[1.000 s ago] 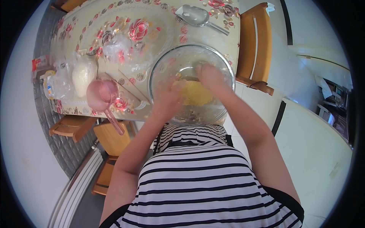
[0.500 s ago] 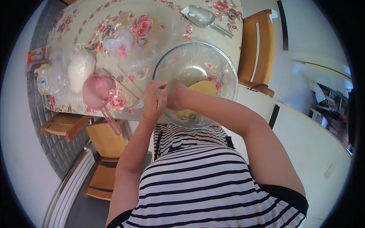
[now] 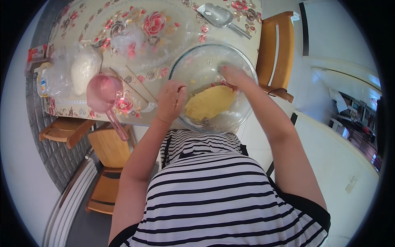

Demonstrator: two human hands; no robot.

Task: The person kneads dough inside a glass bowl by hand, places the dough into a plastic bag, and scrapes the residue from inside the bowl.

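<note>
A large clear glass bowl (image 3: 252, 68) stands at the table's near edge. Inside it lies an oval lump of yellow dough (image 3: 210, 102), with small yellow crumbs on the glass beyond it. My left hand (image 3: 170, 101) is at the bowl's left rim, its fingers curled over the edge and dough residue sticking to them. Over the far right part of the bowl, my right hand (image 3: 236, 77) reaches in just past the dough. Its fingers are bent together and point down to the glass; what they hold, if anything, is hidden.
Left of the bowl lie two chopsticks (image 3: 138, 82), a pink measuring cup (image 3: 105, 96) and a bag of white dough or flour (image 3: 85, 71). A metal scoop (image 3: 218, 16) rests at the back right. Crumpled clear plastic (image 3: 127, 40) lies mid-table. A wooden chair (image 3: 276, 53) stands at right.
My right hand has lifted off the dough and moved right and away, uncovering the lump. My left hand has turned slightly and stays by the left rim.
</note>
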